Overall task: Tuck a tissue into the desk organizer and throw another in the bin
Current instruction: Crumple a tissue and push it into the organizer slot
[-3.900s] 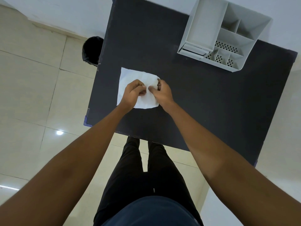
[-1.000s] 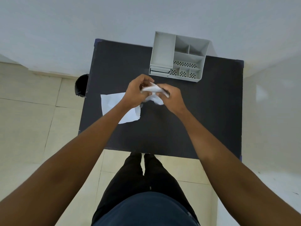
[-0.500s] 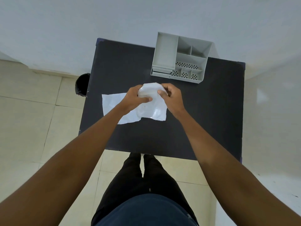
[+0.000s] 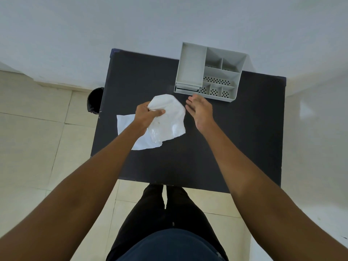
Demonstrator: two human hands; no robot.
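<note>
left hand [image 4: 148, 114] grips tissue [image 4: 167, 119] over black table [image 4: 235, 138]; right hand [image 4: 200, 110] empty, fingers spread.

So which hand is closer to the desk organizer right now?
Right. The right hand hovers open just in front of the organizer; the left hand is farther back and left, gripping a tissue.

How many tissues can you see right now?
2. One tissue is held up by the left hand. The other tissue lies flat on the table, partly hidden beneath that hand and the lifted tissue.
</note>
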